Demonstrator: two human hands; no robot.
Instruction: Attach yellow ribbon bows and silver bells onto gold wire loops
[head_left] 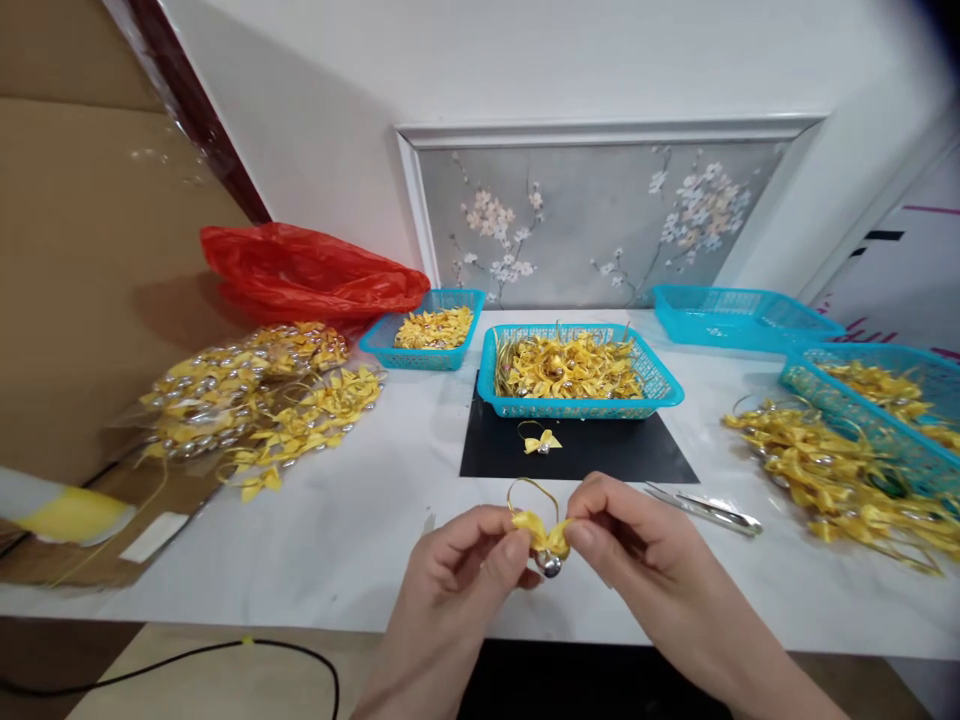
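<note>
Between my two hands is a yellow ribbon bow (534,528) with a silver bell hanging under it and a loop of gold cord standing up above. My left hand (472,565) pinches the bow's left side between thumb and fingers. On the other side, my right hand (637,545) grips the right end of the ribbon. A second bow with a bell (541,442) lies on the black mat (495,455) just beyond my hands. At the mat's back edge a blue basket (585,408) holds a heap of such bows.
Tweezers (709,508) lie right of my hands. Bow piles (817,460) and a blue basket (885,430) sit at right, another blue basket (739,325) behind. At left are bagged bows (217,390), loose bows (315,425), a small basket (420,358) and a red plastic bag (300,270).
</note>
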